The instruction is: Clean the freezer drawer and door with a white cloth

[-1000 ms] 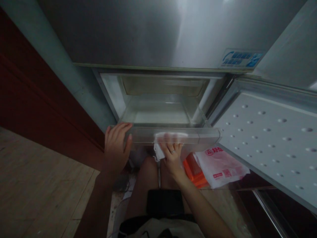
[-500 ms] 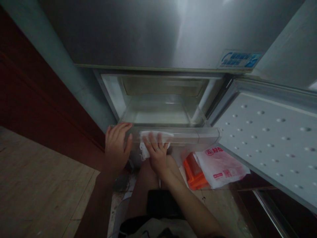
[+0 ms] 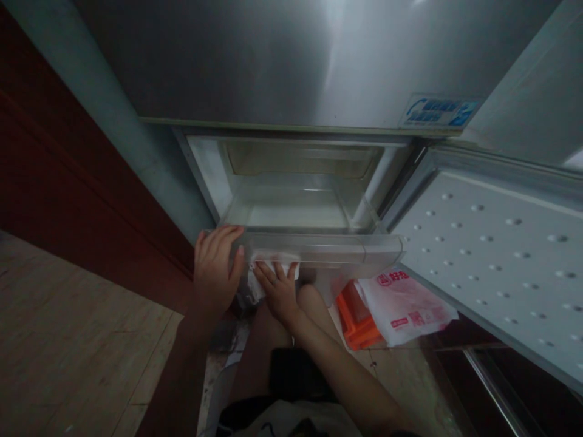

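Note:
A clear plastic freezer drawer (image 3: 337, 249) is pulled partway out of the fridge's lower compartment. My left hand (image 3: 215, 264) grips the drawer's left front corner, fingers over the top edge and thumb against the front face. Against that front face, left of its middle, my right hand (image 3: 280, 291) presses a white cloth (image 3: 257, 286) with spread fingers. Part of the cloth is hidden under the fingers. The drawer's floor looks whitish through the plastic.
The open freezer door (image 3: 496, 255) juts out at the right. Beneath it, an orange basket (image 3: 357, 321) and a white plastic bag with red print (image 3: 405, 306) lie on the tiled floor. A dark red wooden panel (image 3: 91, 194) stands at the left. Above is the steel upper door (image 3: 273, 60).
My right hand has slid the cloth down and slightly left along the drawer front, from the upper rim to below it. My left hand stays on the corner.

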A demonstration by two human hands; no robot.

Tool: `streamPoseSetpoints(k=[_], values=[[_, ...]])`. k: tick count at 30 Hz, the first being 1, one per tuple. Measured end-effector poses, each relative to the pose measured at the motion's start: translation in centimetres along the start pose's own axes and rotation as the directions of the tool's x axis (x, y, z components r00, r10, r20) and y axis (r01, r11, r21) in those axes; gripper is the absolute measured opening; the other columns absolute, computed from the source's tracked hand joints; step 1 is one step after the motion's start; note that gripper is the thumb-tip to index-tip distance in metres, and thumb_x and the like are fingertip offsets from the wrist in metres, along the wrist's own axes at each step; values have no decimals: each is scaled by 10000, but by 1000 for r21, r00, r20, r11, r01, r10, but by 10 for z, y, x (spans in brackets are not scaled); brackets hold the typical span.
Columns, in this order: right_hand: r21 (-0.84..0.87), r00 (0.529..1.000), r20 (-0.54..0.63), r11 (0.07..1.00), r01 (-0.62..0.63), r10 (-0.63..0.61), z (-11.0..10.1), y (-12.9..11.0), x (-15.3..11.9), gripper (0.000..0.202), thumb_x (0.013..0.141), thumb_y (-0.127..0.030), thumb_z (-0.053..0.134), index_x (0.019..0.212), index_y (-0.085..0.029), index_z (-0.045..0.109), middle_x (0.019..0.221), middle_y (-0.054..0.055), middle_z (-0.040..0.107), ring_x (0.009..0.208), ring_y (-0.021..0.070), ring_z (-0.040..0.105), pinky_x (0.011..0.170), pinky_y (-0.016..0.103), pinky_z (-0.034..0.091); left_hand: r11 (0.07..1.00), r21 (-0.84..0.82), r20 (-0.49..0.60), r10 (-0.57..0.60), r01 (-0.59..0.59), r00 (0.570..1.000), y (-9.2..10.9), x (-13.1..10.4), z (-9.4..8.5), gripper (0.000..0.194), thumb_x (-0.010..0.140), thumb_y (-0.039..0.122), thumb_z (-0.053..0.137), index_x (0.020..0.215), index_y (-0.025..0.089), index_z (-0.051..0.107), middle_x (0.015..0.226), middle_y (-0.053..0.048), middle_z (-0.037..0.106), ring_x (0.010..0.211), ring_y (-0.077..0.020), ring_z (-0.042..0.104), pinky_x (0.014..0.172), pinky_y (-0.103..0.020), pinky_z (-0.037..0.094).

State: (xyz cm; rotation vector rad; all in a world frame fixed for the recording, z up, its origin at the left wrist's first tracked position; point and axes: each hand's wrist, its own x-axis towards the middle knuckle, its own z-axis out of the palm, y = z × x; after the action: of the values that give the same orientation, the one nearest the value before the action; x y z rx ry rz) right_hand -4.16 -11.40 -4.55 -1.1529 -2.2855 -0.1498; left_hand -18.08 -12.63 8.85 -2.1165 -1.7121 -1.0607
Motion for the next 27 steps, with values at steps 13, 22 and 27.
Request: streamPoseSetpoints(k=[13,22,27], values=[[-52,971,24,970,239,-238,-30,17,-35,496,933,-106,333,1404,-261,346,1441,44,393,1398,260,203,1035,690,212,1000,-4,1,11,-11,1000,0,1,-1,319,926,264,360,1191,184,519,1224,-102,603,1216,-234,487,1113,-476,234],[-70,982,-66,983,172,-176,-71,24,13,493,920,-116,402,1398,-236,381,1429,56,409,1391,234,232,1059,488,333,1000,-6,5,-6,6,1000,2,1,-1,325,927,276,354,1200,196,512,1233,-102,597,1221,-236,484,1113,-493,233],[-64,982,-145,991,115,-124,-55,14,23,522,898,-108,422,1398,-254,380,1437,33,395,1403,226,198,1112,564,200,1000,-2,2,-10,10,1000,3,1,-1,326,932,287,346,1196,197,514,1227,-106,602,1221,-239,488,1114,-487,232]])
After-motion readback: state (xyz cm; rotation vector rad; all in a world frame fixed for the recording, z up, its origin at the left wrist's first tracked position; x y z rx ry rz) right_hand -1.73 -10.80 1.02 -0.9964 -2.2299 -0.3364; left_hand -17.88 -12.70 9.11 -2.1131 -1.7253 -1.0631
